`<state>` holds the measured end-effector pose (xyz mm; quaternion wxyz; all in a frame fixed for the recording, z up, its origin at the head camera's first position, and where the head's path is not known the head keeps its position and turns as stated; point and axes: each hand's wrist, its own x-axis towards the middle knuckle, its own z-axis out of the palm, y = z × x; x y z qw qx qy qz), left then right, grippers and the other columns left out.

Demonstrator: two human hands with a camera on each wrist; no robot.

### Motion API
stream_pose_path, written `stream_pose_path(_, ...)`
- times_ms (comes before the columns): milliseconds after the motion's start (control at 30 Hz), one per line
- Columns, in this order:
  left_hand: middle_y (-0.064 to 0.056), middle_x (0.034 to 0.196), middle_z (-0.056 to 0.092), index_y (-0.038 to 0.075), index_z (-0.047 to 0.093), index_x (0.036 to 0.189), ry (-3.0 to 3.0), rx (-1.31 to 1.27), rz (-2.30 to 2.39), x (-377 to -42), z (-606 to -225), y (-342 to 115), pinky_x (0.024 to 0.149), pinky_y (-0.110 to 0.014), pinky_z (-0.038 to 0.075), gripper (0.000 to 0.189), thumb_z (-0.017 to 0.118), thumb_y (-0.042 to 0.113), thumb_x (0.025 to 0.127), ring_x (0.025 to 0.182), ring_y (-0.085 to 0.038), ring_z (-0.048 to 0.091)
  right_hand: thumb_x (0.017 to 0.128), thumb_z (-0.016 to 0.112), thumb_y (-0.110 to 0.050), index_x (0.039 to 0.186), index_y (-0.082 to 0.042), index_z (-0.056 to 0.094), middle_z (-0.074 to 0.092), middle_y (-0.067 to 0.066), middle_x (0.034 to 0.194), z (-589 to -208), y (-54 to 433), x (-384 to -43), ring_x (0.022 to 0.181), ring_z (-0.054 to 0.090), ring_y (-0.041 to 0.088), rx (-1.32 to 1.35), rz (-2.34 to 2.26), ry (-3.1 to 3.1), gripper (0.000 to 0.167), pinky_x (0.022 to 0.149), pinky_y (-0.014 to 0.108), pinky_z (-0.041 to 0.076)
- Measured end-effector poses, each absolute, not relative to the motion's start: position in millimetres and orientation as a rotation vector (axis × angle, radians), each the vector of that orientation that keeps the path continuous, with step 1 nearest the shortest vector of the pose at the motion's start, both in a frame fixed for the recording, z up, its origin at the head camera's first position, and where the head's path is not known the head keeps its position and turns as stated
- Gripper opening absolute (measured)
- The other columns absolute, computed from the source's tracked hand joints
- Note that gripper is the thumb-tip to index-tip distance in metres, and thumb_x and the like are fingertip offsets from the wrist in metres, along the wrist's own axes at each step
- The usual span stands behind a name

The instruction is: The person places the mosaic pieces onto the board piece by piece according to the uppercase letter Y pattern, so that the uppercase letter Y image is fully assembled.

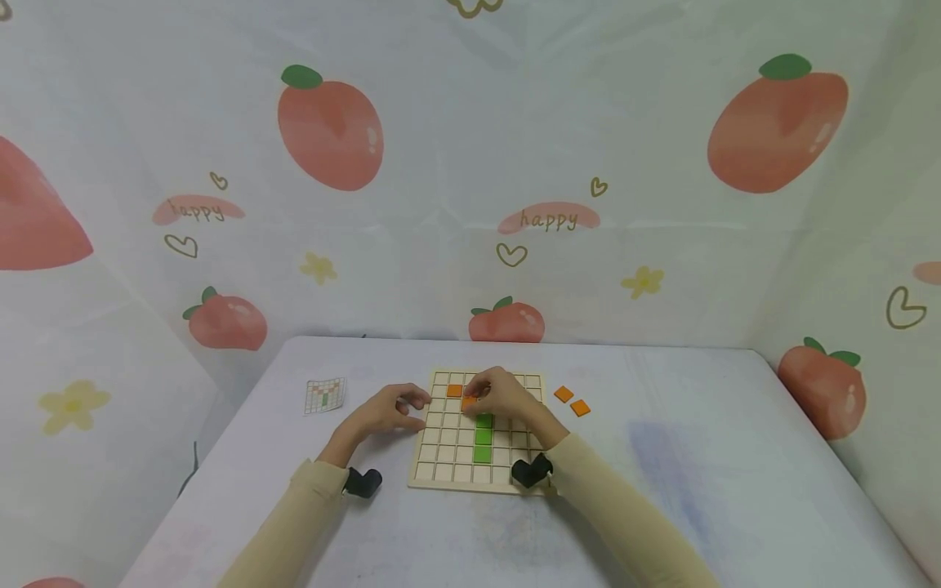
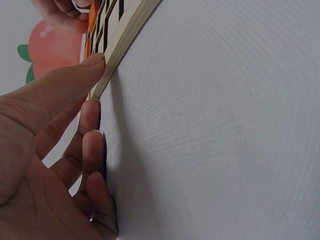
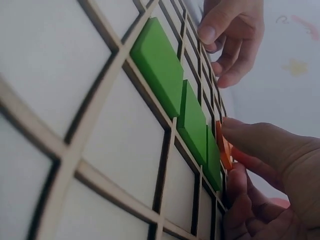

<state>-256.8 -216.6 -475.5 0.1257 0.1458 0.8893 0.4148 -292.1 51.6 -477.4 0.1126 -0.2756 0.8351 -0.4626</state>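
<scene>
A pale wooden grid board [image 1: 457,487] lies on the table. Over its upper middle, my right hand [image 1: 507,397] pinches an orange square tile [image 3: 222,145] between thumb and fingers, just beyond a column of several green tiles [image 1: 483,436]. Another orange tile [image 1: 455,391] sits in a cell to the left of the pinched one. At the board's left edge rests my left hand [image 1: 390,410], its fingers loosely bent. In the left wrist view its thumb [image 2: 92,62] meets the wooden rim, with the other fingertips low beside it.
Two loose orange tiles [image 1: 580,407] lie on the table right of the board. A small paper card [image 1: 325,396] printed with a coloured grid pattern lies at the far left. Behind the table [image 1: 647,523] hangs a white cloth [image 1: 441,147] with fruit prints.
</scene>
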Motion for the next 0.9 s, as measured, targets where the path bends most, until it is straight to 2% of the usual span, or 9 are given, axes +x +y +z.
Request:
stream_pose_path(600,-0.002,0.104,0.063,0.005,0.069,0.119,2.596,0.418,1.189,-256.8,-476.4,-216.0,0.080,-0.034,0.045,0.041,0.084,0.007,0.081,0.087,-0.020,0.053,0.081,0.084,-0.002,0.097,0.003,0.074,0.067,0.009,0.088,-474.4,56.9,-292.5,0.079,0.058,0.014,-0.846,-1.399,2.396,0.019,0.073,0.029,0.050)
stream_pose_path(733,-0.002,0.102,0.062,0.005,0.070,0.118,2.603,0.416,1.187,-256.4,-475.8,-215.0,0.079,-0.035,0.045,0.040,0.085,0.007,0.081,0.086,-0.020,0.052,0.081,0.085,-0.004,0.099,0.004,0.074,0.068,0.010,0.090,-472.0,64.2,-292.9,0.081,0.061,0.016,-0.897,-1.407,2.391,0.023,0.076,0.031,0.052)
stream_pose_path(900,-0.001,0.101,0.062,0.005,0.070,0.118,2.616,0.398,1.186,-256.1,-475.2,-215.1,0.078,-0.036,0.045,0.041,0.085,0.006,0.080,0.085,-0.020,0.052,0.085,0.081,-0.006,0.103,0.003,0.073,0.068,0.008,0.095,-468.1,80.1,-292.9,0.087,0.063,0.020,-0.945,-1.390,2.393,0.021,0.078,0.033,0.053)
